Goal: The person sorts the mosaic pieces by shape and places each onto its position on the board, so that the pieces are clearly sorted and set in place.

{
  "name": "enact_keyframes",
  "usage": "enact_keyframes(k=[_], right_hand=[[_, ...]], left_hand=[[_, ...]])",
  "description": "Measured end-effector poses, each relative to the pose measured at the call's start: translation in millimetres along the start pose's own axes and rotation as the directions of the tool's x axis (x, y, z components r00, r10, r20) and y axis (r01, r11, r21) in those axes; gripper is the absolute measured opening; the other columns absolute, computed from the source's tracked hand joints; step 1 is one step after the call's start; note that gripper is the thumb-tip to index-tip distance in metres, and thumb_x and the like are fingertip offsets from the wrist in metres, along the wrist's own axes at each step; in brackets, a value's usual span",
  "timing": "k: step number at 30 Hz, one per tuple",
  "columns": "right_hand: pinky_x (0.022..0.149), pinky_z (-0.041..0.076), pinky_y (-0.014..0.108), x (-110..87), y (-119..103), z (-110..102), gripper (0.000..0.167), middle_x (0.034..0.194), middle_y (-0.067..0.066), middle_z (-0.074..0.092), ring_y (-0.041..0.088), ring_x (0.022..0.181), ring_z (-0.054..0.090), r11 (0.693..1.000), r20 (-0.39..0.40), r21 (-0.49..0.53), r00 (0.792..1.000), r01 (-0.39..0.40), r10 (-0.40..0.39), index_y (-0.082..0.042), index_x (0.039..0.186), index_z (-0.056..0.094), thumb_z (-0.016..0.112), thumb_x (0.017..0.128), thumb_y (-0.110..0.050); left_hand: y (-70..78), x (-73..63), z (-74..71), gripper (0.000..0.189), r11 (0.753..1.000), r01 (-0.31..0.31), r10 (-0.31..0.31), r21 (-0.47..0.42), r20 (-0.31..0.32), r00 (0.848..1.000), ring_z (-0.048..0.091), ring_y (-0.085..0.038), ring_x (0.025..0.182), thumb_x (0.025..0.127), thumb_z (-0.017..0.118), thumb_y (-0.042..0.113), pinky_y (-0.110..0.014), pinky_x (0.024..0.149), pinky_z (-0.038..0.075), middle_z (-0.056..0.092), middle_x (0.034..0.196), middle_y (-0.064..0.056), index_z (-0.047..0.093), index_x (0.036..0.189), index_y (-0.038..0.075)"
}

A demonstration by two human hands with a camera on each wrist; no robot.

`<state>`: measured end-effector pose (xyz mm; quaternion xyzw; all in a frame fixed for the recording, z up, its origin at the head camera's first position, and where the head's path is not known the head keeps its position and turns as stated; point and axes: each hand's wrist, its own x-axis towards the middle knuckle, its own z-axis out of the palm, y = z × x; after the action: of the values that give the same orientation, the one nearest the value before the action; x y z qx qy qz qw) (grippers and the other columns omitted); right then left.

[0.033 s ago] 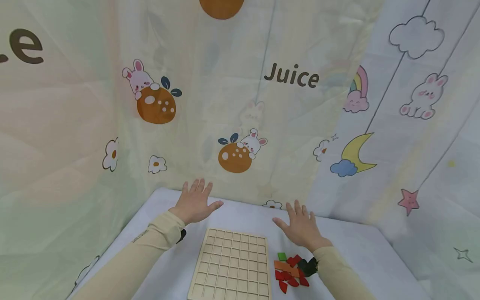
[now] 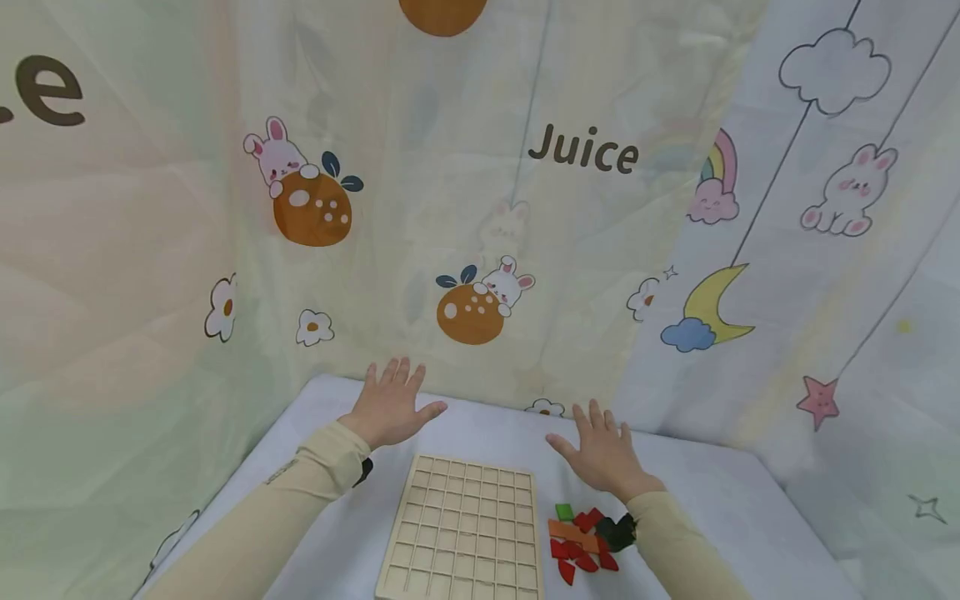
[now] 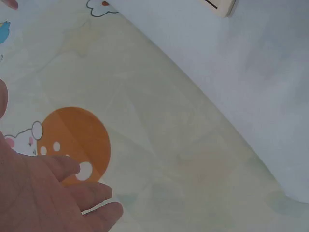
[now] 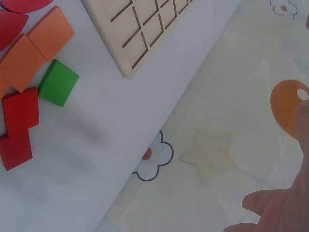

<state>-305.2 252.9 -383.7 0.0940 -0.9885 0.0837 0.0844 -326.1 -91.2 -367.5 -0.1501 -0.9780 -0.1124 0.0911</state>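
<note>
My left hand (image 2: 390, 406) is held out with its fingers straight and spread, beyond the far left corner of a wooden grid board (image 2: 465, 533). The right hand (image 2: 606, 454) is likewise stretched out, past a small group of coloured pieces. That group has a green square (image 4: 59, 83), orange pieces (image 4: 51, 34), red squares (image 4: 21, 111) and red curved pieces (image 2: 567, 572). Neither hand touches the board or the pieces. In the left wrist view the palm and some fingers (image 3: 91, 194) show, holding nothing. Part of the right hand (image 4: 285, 203) appears at the right wrist view's edge.
A white-covered table (image 2: 720, 508) carries the board and pieces. Printed cloth (image 2: 570, 250) with rabbits, oranges and flowers hangs behind it and along both sides. A black device (image 2: 617, 533) at the right wrist partly covers the pieces in the head view.
</note>
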Motion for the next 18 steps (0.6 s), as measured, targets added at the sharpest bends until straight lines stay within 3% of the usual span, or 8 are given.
enact_keyframes(k=[8,18], right_hand=[[0.107,0.014,0.073,-4.2,-7,-1,0.088,0.156,0.031,0.02,0.056,0.14,0.019,1.0,0.026,0.009,1.0,0.01,-0.011,0.0,0.151,0.03,0.043,0.095,-0.065],[0.107,0.017,0.072,-6.6,-14,7,0.094,0.155,0.031,0.023,0.054,0.138,0.026,0.998,-0.037,-0.054,0.999,0.03,-0.032,-0.001,0.151,0.033,0.048,0.089,-0.07]], left_hand=[[-1.7,-8.5,8.6,0.083,1.0,-0.003,0.002,0.016,0.04,0.999,0.018,-0.042,0.146,0.096,0.039,0.065,-0.064,0.114,0.008,0.025,0.156,-0.025,0.031,0.152,0.004],[-3.2,-26.8,23.1,0.084,1.0,-0.015,0.015,0.012,-0.017,1.0,0.02,-0.042,0.146,0.094,0.043,0.065,-0.063,0.114,0.01,0.028,0.155,-0.026,0.035,0.15,0.003]])
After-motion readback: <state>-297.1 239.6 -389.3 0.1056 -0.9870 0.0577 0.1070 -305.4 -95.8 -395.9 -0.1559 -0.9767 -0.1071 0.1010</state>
